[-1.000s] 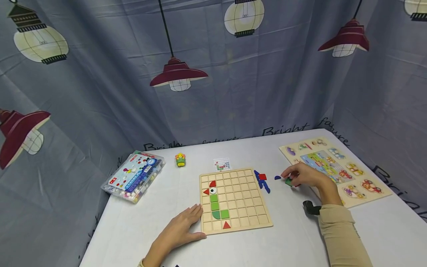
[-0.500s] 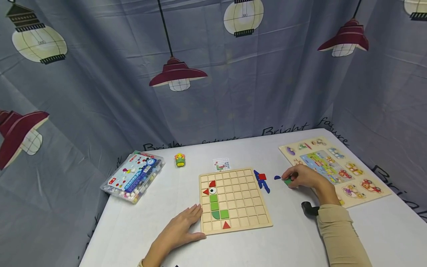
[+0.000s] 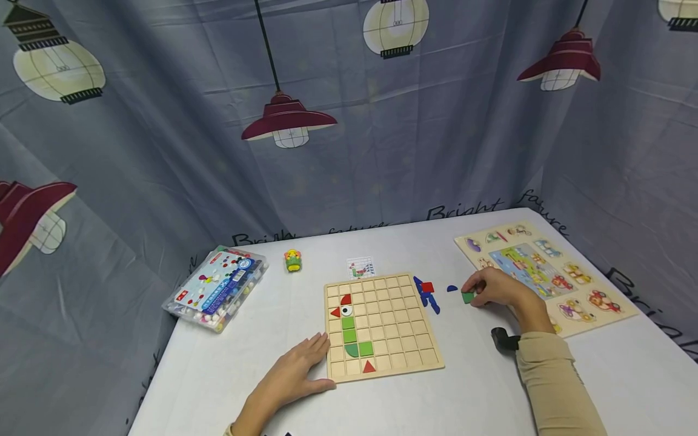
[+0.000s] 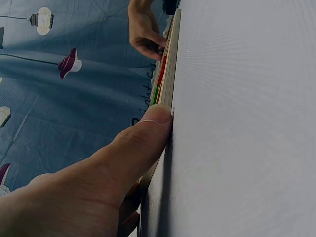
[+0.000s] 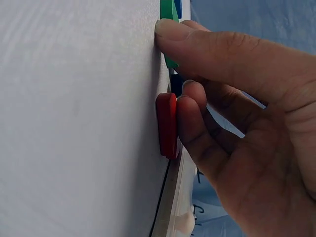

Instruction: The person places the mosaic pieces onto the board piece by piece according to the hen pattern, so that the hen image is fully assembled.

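My left hand (image 3: 294, 370) lies with fingers extended along the left edge of a wooden grid board (image 3: 395, 321), its thumb (image 4: 157, 114) touching the near corner. On the board, a red quarter piece, a red triangle (image 3: 368, 367), a round eye piece (image 3: 346, 310), several green squares (image 3: 348, 335) and a green quarter piece (image 3: 351, 350) form a figure. Right of the board, my right hand (image 3: 497, 287) pinches a green block (image 3: 468, 297) close over the table. In the right wrist view a red block (image 5: 167, 126) lies against the curled lower fingers.
Blue pieces (image 3: 431, 303) with a red square (image 3: 428, 287) and a blue half-round (image 3: 452, 289) lie between board and right hand. A picture puzzle (image 3: 594, 278) sits far right. Behind are a pattern card (image 3: 361, 267), small toy (image 3: 292, 260) and bead box (image 3: 215, 287).
My right hand has shifted slightly, and more of the green block now shows beyond its fingers. The left hand stays at the board's edge.
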{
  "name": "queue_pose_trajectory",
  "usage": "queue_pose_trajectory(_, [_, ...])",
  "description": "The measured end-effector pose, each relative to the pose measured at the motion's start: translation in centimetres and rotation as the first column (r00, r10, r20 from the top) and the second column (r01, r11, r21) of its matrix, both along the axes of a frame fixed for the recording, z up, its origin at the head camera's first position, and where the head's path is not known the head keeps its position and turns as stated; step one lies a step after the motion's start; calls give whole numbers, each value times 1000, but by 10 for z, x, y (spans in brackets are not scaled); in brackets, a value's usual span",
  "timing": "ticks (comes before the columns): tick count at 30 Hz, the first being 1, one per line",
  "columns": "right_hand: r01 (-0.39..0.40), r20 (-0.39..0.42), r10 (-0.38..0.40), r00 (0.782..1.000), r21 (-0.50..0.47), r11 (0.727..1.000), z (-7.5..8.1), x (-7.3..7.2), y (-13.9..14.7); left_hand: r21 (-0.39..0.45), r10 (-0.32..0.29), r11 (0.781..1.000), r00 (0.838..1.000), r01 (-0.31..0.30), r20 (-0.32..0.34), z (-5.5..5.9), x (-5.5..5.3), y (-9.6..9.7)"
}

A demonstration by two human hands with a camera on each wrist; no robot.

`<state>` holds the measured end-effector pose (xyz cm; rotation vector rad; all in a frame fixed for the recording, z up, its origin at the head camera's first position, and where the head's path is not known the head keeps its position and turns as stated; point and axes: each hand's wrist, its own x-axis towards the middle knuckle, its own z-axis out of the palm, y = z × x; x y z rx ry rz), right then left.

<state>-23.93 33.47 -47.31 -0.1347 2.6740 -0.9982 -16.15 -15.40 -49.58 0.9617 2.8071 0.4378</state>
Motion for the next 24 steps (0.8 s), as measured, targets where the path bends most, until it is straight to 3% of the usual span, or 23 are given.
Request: queue_pose_trajectory(24, [14, 4, -14, 1000, 19, 1000, 1, -5, -12, 18, -5, 1000, 1000, 5, -1, -1, -1, -1])
